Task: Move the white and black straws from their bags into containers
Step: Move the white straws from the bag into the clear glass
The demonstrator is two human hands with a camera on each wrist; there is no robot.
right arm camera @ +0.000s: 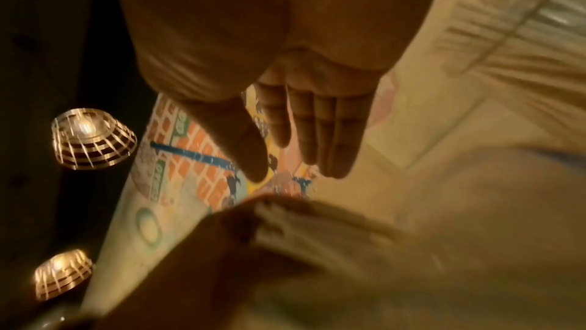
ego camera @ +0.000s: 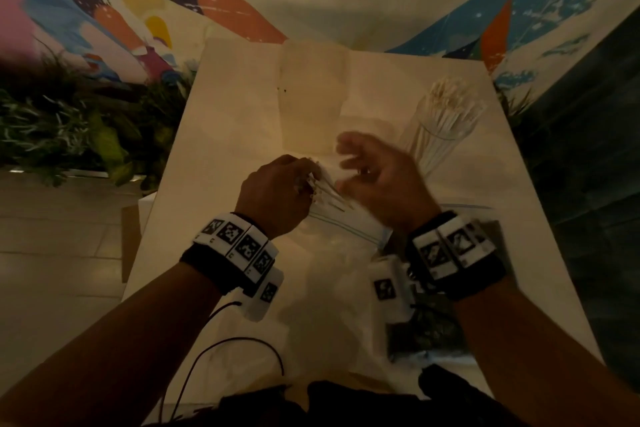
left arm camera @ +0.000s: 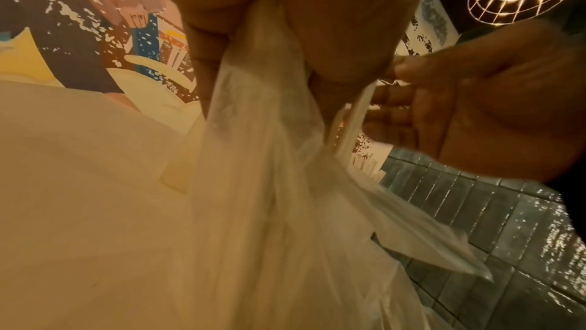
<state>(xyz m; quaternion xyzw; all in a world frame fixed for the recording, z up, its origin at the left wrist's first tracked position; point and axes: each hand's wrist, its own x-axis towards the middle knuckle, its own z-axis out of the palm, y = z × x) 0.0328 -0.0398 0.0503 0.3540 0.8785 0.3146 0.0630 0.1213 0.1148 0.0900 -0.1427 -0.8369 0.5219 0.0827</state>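
Observation:
My left hand [ego camera: 277, 191] grips a bundle of white straws [ego camera: 327, 196] at the mouth of a clear zip bag [ego camera: 349, 230] lying mid-table. The left wrist view shows its fingers [left arm camera: 206, 42] curled round translucent plastic [left arm camera: 253, 172]. My right hand [ego camera: 374, 177] hovers just right of the bundle, blurred; in the right wrist view its fingers [right arm camera: 317, 132] are straight and hold nothing. A clear container [ego camera: 443, 121] packed with white straws stands at the back right. A dark bag [ego camera: 426, 333], seemingly of black straws, lies under my right wrist, mostly hidden.
A tall, pale, see-through container [ego camera: 311, 97] stands at the back middle of the white table [ego camera: 225, 135]. Green plants [ego camera: 69, 128] flank the table's left side, and a painted wall runs behind. A black cable [ego camera: 214, 350] trails near the front edge.

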